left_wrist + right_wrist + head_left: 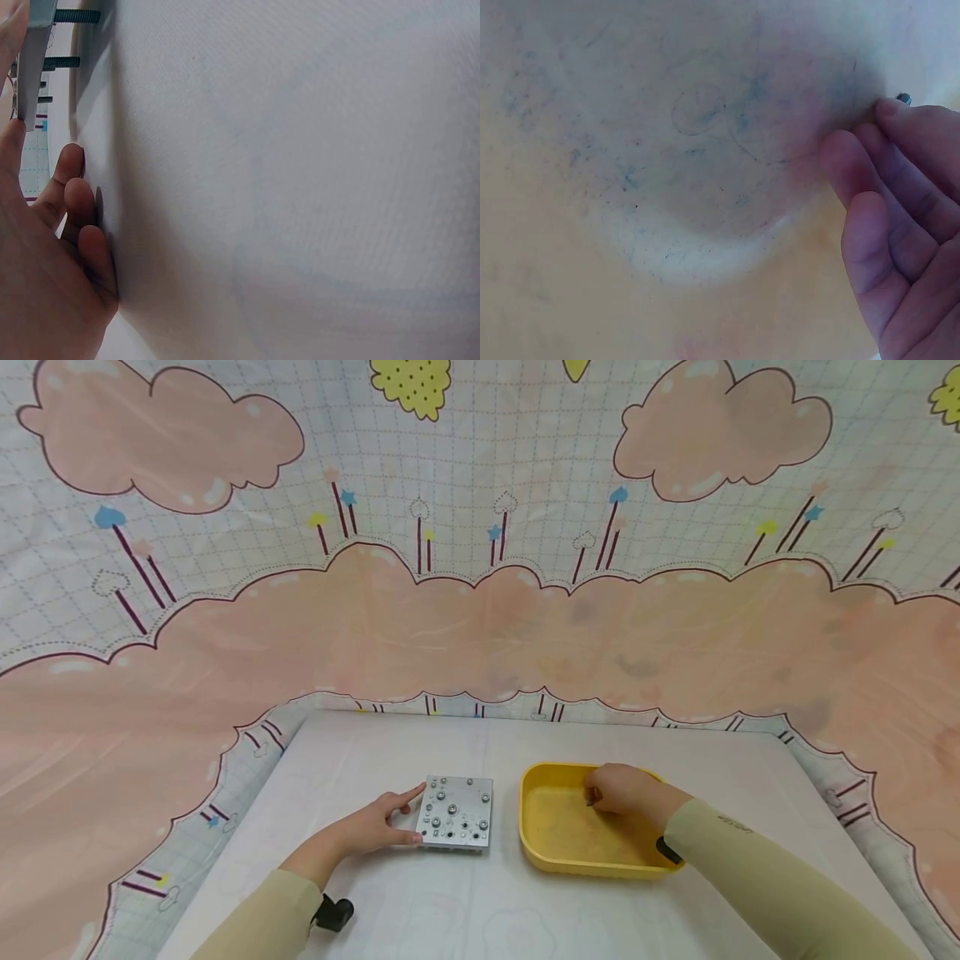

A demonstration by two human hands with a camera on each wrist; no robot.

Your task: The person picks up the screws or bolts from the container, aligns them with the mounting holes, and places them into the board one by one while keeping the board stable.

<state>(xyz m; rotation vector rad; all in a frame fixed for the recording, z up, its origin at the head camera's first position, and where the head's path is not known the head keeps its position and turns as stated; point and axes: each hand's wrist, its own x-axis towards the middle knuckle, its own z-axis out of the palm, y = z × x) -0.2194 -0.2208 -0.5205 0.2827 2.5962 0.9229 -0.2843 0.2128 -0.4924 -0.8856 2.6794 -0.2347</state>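
Observation:
A square silver metal plate (471, 797) sits left of centre on the table, several socket-head screws set in its top. Threaded screw ends (79, 16) jut from its underside in the left wrist view. My left hand (375, 823) holds the plate by its left side, index finger at the far corner and thumb at the near one; the other fingers rest on the cloth. Inside the yellow tray (558, 862), my right hand (622, 788) pinches a small screw (904, 98), mostly hidden by the fingertips.
A white cloth (360, 893) covers the table. Behind it and at both sides hangs a patterned curtain (480, 635). Scuffs mark the tray's floor (705, 172). The plate and the tray stand a short gap apart.

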